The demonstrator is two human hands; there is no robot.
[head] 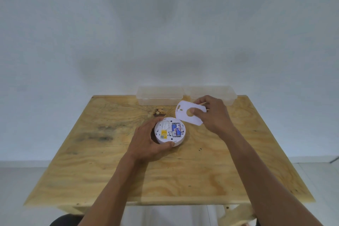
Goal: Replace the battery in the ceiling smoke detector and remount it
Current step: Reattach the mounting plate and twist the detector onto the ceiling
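- The left hand gripped the smoke detector, which lay back-up on the wooden table.
- The right hand pinched the detached mounting plate just beside it.
- Two batteries sat in the bay; judging by that, closing up and remounting remained.

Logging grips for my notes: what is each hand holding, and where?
Left hand grips the smoke detector by its rim; right hand holds the mounting plate at its right edge.

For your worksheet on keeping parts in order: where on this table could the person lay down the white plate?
Bare wood lies right of the right hand, left of the smoke detector, and along the table front edge. The back edge is crowded by two clear boxes; the mounting plate hovers there.
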